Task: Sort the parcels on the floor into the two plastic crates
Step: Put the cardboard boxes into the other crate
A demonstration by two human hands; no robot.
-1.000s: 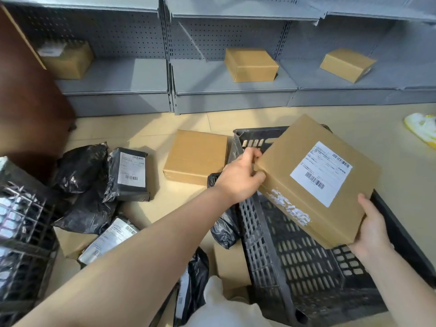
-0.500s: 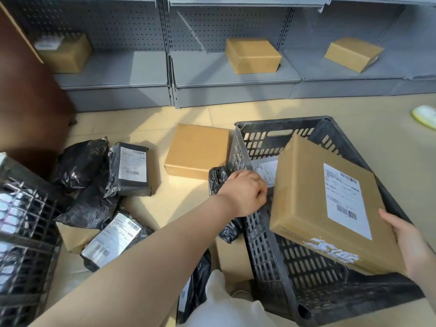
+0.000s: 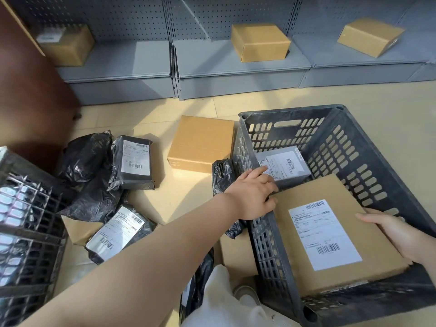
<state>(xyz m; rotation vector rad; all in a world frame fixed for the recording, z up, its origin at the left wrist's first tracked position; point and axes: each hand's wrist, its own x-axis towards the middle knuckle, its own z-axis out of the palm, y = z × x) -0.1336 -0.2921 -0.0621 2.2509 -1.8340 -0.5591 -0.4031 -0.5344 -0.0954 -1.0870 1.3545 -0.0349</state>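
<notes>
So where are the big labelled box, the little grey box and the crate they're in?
big labelled box (image 3: 316, 210): head view, bare cardboard top.
little grey box (image 3: 300, 172): head view, grey top.
crate (image 3: 349, 161): head view, right inner wall.

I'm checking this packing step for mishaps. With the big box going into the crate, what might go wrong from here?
1. The left hand lies between the cardboard box and the grey parcel, so its fingers might get pinched as the box settles.
2. The right hand holds only one edge; the box could slip and drop.
3. The box may land partly on the grey parcel inside the right crate.
</notes>
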